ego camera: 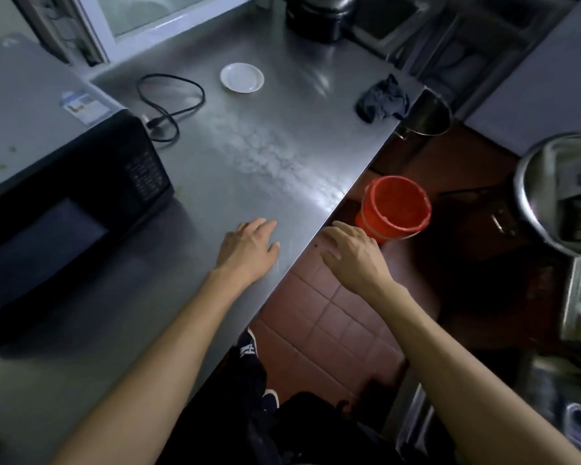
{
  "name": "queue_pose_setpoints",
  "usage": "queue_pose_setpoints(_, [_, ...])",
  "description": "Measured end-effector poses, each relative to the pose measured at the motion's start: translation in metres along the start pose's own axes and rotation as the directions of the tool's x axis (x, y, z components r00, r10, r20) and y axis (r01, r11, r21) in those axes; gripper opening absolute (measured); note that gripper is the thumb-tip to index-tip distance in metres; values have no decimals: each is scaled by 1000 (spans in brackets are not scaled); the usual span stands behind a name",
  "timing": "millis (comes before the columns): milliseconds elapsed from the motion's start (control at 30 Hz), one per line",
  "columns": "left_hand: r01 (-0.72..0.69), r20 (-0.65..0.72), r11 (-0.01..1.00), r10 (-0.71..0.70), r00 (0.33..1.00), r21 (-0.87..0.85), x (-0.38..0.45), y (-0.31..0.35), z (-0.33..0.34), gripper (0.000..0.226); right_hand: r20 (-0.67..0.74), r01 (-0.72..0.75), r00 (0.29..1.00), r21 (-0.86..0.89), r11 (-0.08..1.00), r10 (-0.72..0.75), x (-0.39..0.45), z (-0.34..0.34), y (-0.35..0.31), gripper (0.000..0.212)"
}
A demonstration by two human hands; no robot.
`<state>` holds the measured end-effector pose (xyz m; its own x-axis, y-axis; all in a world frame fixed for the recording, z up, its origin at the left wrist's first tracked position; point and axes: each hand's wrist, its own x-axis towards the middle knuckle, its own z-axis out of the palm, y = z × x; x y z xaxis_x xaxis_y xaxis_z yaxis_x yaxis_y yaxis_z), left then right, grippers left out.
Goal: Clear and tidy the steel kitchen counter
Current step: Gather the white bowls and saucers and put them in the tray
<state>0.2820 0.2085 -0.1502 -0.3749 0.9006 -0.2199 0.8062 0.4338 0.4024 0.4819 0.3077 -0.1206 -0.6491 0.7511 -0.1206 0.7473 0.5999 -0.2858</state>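
writing: sticker on microwave point(64, 182) top, text too blurred to read
counter point(249, 169): front edge runs diagonally; bare steel mid-span
left hand point(247, 248): flat on counter near edge, fingers relaxed, holding nothing
right hand point(348, 251): past edge, above floor, loose, holding nothing
saucer point(242, 77), cloth point(383, 99), cable point(168, 105): far side, well apart from hands
red bucket point(394, 209): floor, just beyond right hand

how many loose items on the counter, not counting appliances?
3: white saucer at the back, black cord beside the microwave, dark rag at the right edge.
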Motion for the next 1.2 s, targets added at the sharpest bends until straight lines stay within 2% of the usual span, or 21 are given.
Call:
queue_pose_setpoints(233, [-90,54,995,88,995,34,58,28,-1,53,-38,-49,998,39,998,50,37,-11,25,43])
queue_pose_setpoints(400, [-137,115,986,126,985,92,97,56,4,54,-57,-103,992,131,986,111,58,-22,58,39])
queue_pose_setpoints(767, [-105,118,981,86,989,163,189,167,17,53,-43,-55,997,188,981,64,124,-56,189,49])
queue_pose_setpoints(933, [-17,70,989,7,998,149,211,182,17,52,5,-3,1000,179,984,2,159,-65,219,50])
queue_pose_setpoints(1200, [190,-6,980,-190,982,56,245,137,4,51,117,170,975,154,973,-189,248,-56,190,51])
